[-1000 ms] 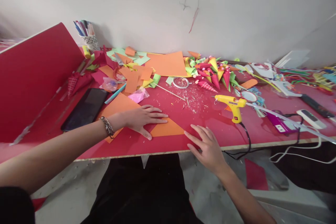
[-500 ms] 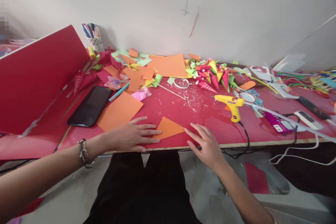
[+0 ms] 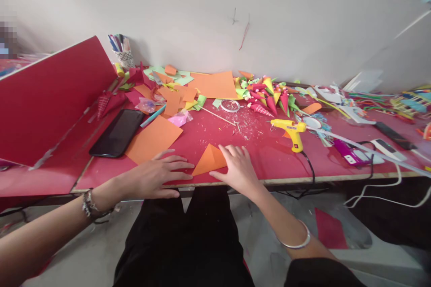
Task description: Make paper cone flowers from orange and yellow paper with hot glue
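A folded piece of orange paper point(image 3: 208, 160) lies near the table's front edge, with a raised crease down its middle. My left hand point(image 3: 161, 174) rests flat on the red surface, fingers spread, their tips at the paper's left corner. Over the paper's right side is my right hand point(image 3: 238, 167), thumb and fingers apart, covering that corner. It looks to be touching the paper without gripping it. Behind my left hand lies a larger orange sheet point(image 3: 155, 136), next to a black phone point(image 3: 117, 133).
A yellow glue gun point(image 3: 291, 131) lies to the right, its cord hanging over the table's edge. Paper cones point(image 3: 269, 98), a tape ring point(image 3: 230, 106) and a thin stick point(image 3: 217, 115) are farther back. A red board point(image 3: 50, 103) stands at left, near a pen cup point(image 3: 124, 57).
My right hand has moved left onto the orange paper, which now shows a raised fold. My left hand has shifted slightly left. The view has tilted a little.
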The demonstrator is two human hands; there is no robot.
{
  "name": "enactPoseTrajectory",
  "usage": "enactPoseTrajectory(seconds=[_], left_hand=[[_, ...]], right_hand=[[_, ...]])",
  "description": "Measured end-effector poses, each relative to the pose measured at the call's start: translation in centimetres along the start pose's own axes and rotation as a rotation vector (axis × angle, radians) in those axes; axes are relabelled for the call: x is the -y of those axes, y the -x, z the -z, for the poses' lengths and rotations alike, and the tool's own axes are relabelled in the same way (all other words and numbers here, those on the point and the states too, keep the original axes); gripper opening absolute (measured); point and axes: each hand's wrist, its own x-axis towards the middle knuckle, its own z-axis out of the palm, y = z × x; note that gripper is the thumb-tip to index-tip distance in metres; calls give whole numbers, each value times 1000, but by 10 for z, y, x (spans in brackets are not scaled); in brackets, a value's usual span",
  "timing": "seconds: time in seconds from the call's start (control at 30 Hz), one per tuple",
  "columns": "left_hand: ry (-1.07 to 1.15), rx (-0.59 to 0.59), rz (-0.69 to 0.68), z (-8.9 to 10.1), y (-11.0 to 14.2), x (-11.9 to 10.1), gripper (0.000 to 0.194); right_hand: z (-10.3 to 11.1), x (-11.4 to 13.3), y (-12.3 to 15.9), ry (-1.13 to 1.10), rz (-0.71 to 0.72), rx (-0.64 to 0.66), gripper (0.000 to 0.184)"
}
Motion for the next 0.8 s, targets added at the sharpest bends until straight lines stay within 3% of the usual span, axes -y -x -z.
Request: enactPoseTrajectory(seconds=[0.33, 0.53, 0.7, 0.8], left_hand=[[-43, -43, 54, 2, -12, -11, 29], [13, -85, 110, 4, -18, -10, 22], [93, -291, 226, 11, -26, 3, 43], [177, -323, 197, 13, -40, 14, 52]], right_hand=[[-3, 14, -7, -25, 48, -125, 49], [3, 11, -10, -230, 126, -87, 19], [15, -5, -26, -512, 223, -45, 13], [16, -14, -41, -631, 273, -40, 10]])
